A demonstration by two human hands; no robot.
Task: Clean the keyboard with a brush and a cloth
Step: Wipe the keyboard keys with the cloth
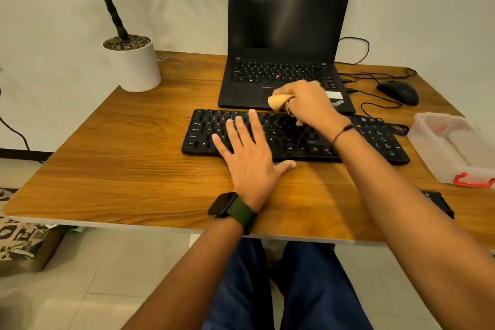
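While one flat black plastic keyboard (292, 136) lies under both hands, the left hand (249, 153) rests on it with straight, spread fingers. The right hand (308, 104) grips one tan wooden-handled brush (278, 102), bristles hidden on the keys. Beyond the fingers stands one open black laptop (286, 43); right of them, one black mouse (399, 92) and one clear plastic box (452, 144).

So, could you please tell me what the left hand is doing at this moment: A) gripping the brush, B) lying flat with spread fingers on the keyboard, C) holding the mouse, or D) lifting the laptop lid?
B: the left hand lies flat with straight, spread fingers on the keyboard, while the right hand grips the brush.
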